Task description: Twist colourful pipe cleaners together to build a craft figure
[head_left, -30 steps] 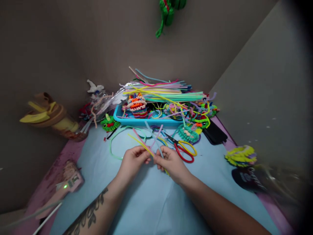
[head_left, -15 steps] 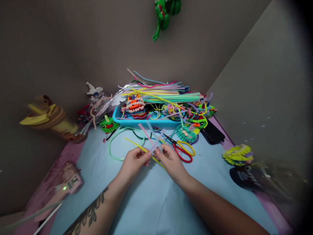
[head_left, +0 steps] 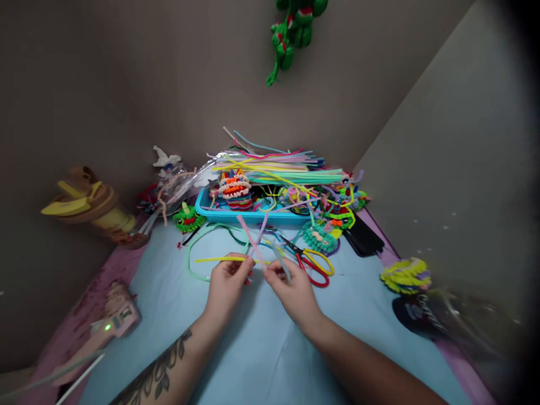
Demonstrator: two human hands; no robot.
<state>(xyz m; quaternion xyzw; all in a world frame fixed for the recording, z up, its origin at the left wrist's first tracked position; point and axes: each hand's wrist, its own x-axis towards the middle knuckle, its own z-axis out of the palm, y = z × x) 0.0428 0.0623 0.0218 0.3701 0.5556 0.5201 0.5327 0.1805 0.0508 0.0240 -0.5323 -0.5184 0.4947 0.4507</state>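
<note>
Between the thumb and fingers of my left hand (head_left: 228, 284) are a yellow pipe cleaner (head_left: 215, 260), lying nearly level, and a lavender pipe cleaner (head_left: 262, 228) pointing up and away. My right hand (head_left: 293, 289) is closed too, pinching the lower end of a pink pipe cleaner (head_left: 246, 229). A pale blue pipe cleaner (head_left: 279, 256) crosses its fingers. Pink and lavender cross just beyond my fingertips; whether they are joined I cannot tell. Scissors (head_left: 312, 261) with red and yellow handles lie beyond my right hand.
A blue tray (head_left: 253, 216) at the back holds fuzzy crafts under a heap of pipe cleaners (head_left: 278, 166). A green pipe cleaner loop (head_left: 189, 256) lies at left. Also around are a glue gun (head_left: 113, 320), a black phone-like object (head_left: 363, 236) and a yellow fuzzy craft (head_left: 407, 275).
The yellow pipe cleaner has swung from slanted to nearly level. My hands have moved slightly apart, and the pale blue strip now leans back over my right hand. The view has shifted slightly.
</note>
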